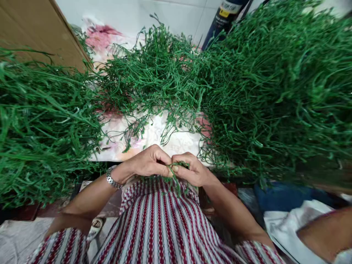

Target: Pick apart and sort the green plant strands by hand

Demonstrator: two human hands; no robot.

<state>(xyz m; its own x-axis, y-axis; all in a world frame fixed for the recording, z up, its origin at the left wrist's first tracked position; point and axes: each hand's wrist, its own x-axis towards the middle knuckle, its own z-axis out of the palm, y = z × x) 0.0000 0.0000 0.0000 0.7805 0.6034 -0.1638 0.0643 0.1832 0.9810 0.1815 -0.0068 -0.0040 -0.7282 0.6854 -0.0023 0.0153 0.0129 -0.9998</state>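
Note:
Thin green plant stems (176, 185) are pinched between my two hands, just in front of my striped shirt. My left hand (150, 162), with a metal watch (111, 178) on its wrist, has thumb and forefinger closed on the stems. Against it, fingertip to fingertip, my right hand (191, 169) is also closed on them, with some green showing inside its curled fingers. Loose stems with small buds (134, 130) lie on the stained white tabletop (183, 143) just beyond my hands.
Large heaps of the same greens stand at left (41, 128) and right (280, 99), and a smaller heap (159, 69) lies behind. A cardboard box (38, 29) is at the back left, a dark bottle (222, 24) at the back. Another person's arm (326, 233) shows at lower right.

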